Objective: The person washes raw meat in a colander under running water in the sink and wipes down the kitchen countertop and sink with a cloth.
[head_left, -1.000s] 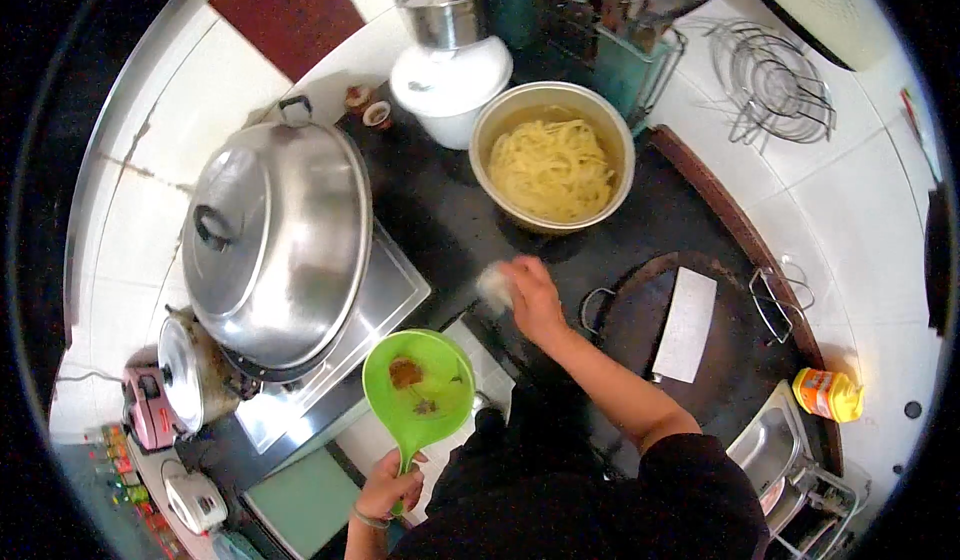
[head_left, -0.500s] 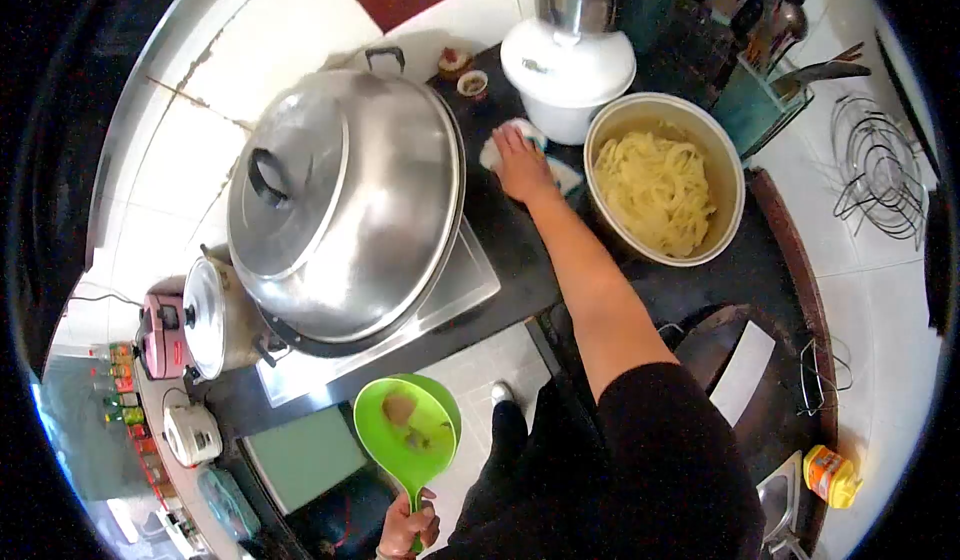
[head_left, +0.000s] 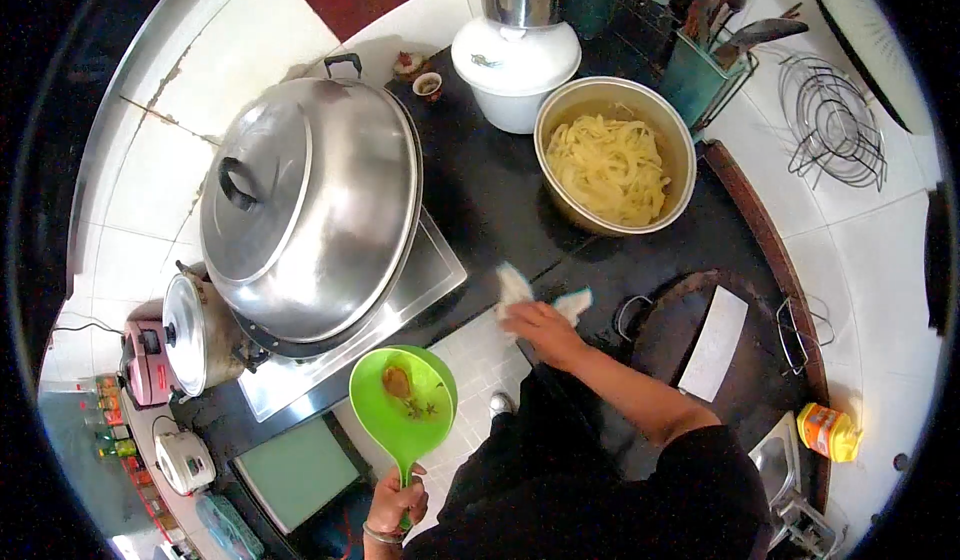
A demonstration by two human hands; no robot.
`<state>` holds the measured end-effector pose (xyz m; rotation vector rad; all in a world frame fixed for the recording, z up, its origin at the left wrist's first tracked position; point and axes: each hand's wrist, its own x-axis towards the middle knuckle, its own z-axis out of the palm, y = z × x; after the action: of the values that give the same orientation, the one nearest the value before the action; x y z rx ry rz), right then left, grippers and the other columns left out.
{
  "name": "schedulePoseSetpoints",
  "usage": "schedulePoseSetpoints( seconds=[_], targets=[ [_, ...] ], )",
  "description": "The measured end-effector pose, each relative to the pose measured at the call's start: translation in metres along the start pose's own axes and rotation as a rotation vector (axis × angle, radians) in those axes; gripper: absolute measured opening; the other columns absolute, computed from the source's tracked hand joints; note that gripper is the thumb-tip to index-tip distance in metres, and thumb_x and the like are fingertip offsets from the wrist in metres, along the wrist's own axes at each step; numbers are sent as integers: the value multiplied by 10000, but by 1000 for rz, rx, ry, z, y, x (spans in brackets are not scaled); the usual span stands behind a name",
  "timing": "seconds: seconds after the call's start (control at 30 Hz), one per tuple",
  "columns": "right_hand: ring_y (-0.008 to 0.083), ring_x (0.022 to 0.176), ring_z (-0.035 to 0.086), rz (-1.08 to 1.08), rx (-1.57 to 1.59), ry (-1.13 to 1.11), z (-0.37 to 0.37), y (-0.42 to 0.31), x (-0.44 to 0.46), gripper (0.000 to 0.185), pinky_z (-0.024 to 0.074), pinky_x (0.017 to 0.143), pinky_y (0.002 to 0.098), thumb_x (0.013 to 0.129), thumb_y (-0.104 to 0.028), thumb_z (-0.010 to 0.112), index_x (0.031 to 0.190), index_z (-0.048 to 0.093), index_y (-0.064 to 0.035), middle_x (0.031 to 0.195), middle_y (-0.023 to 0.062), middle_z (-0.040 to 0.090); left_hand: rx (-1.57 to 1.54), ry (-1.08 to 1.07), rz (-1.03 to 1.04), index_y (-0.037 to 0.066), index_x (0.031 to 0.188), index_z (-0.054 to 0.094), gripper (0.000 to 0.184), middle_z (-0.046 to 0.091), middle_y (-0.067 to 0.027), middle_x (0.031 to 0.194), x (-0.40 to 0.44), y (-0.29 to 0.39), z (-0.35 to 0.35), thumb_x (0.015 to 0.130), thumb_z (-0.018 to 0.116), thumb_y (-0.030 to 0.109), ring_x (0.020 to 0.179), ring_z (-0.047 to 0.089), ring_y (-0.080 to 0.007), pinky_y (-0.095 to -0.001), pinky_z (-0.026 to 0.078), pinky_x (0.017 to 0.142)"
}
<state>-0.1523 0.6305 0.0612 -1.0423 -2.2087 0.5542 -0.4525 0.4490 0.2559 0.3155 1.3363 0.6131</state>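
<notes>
My left hand [head_left: 397,500] is closed around the handle of a green plastic ladle [head_left: 375,415]. In its bowl lie a brown lump and some small star-shaped pieces like star anise. My right hand [head_left: 545,330] grips a white cloth [head_left: 572,303] at the front edge of the black counter [head_left: 490,200]. The cloth hangs out past the fingers on both sides. Behind the right hand stands a large pot [head_left: 560,215] of pale yellow strips. To the left, a big domed steel lid [head_left: 330,180] covers a wok on the stove [head_left: 440,260].
A white lidded pot [head_left: 515,70] with a steel pot [head_left: 520,0] on top stands at the back. A cleaver [head_left: 715,345] rests on a round chopping board [head_left: 655,360]. Further left are a lidded pot [head_left: 205,330] and a rice cooker [head_left: 185,460]. A yellow container [head_left: 828,433] stands by the sink [head_left: 775,465].
My right hand has drawn the cloth back from beside the white pot to the counter's front edge. The ladle stays in my left hand, and the view has shifted slightly.
</notes>
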Motion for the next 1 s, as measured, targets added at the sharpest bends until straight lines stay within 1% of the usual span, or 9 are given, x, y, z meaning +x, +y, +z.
schedulePoseSetpoints(
  seconds=[0.13, 0.27, 0.4, 0.47, 0.53, 0.63, 0.7, 0.77, 1.0],
  targets=[
    [343, 965, 543, 475, 259, 412, -19, -16, 18, 254, 442, 836, 390, 836, -77, 498, 1084, 547, -52, 1046, 181, 558, -67, -28, 6, 7, 1036, 463, 255, 392, -31, 490, -5, 3, -11, 789, 484, -53, 342, 375, -130, -256, 303, 322],
    [352, 983, 523, 296, 409, 518, -47, -22, 109, 245, 428, 857, 387, 839, -65, 528, 1081, 559, -50, 1054, 179, 542, 22, 2, 3, 9, 1035, 469, 247, 399, -32, 515, -13, 3, -13, 797, 525, -27, 353, 375, -126, -250, 300, 329],
    [359, 1124, 445, 98, 299, 260, 42, 21, 182, 306, 381, 930, 419, 833, -120, 542, 1138, 567, -111, 1300, 177, 401, -10, 43, 18, 5, 1043, 467, 261, 406, -29, 527, -26, -10, -26, 797, 551, -9, 355, 375, -124, -248, 302, 334],
    [337, 1198, 381, 249, 974, 61, 73, 15, 197, 310, 333, 976, 463, 836, -177, 535, 1141, 570, -132, 1346, 181, 356, -38, 63, -2, 3, 1042, 469, 260, 404, -27, 528, -32, -17, -31, 796, 556, -3, 356, 376, -125, -246, 305, 336],
    [328, 1230, 336, 178, -356, 74, 81, -7, 185, 320, 278, 1008, 496, 853, -230, 503, 1155, 560, -139, 1339, 180, 363, -42, 97, 3, 2, 1041, 470, 262, 401, -28, 526, -40, -22, -36, 792, 554, -5, 356, 378, -128, -247, 305, 336],
    [338, 1247, 318, 34, -432, -52, 111, -45, 157, 326, 203, 1064, 473, 890, -253, 403, 1151, 552, -125, 1340, 152, 380, -86, 102, 31, 0, 1038, 469, 265, 395, -27, 523, -42, -37, -44, 784, 546, -10, 357, 382, -130, -251, 305, 335],
    [346, 1261, 312, 164, -77, -316, 122, -100, 151, 520, 208, 1063, 482, 712, -270, 654, 1209, 526, -185, 1349, 150, 380, -158, 74, 45, -1, 1032, 468, 269, 390, -21, 522, -41, -43, -50, 772, 532, -19, 358, 386, -127, -258, 309, 331],
    [295, 1242, 346, -182, -21, 56, 168, -126, 143, 573, 235, 1040, 505, 584, -314, 745, 1115, 573, -185, 1306, 87, 434, -162, 65, 56, -1, 1031, 469, 266, 389, -19, 521, -38, -44, -48, 772, 531, -19, 358, 387, -126, -257, 309, 330],
    [222, 1243, 351, -151, -240, 78, 136, -82, 128, 358, 234, 1024, 538, 771, -216, 533, 1108, 577, -329, 1271, -4, 470, -184, 104, 78, 3, 1033, 471, 275, 384, -14, 518, -41, -41, -49, 768, 541, -26, 348, 390, -124, -243, 293, 314]
  ],
)
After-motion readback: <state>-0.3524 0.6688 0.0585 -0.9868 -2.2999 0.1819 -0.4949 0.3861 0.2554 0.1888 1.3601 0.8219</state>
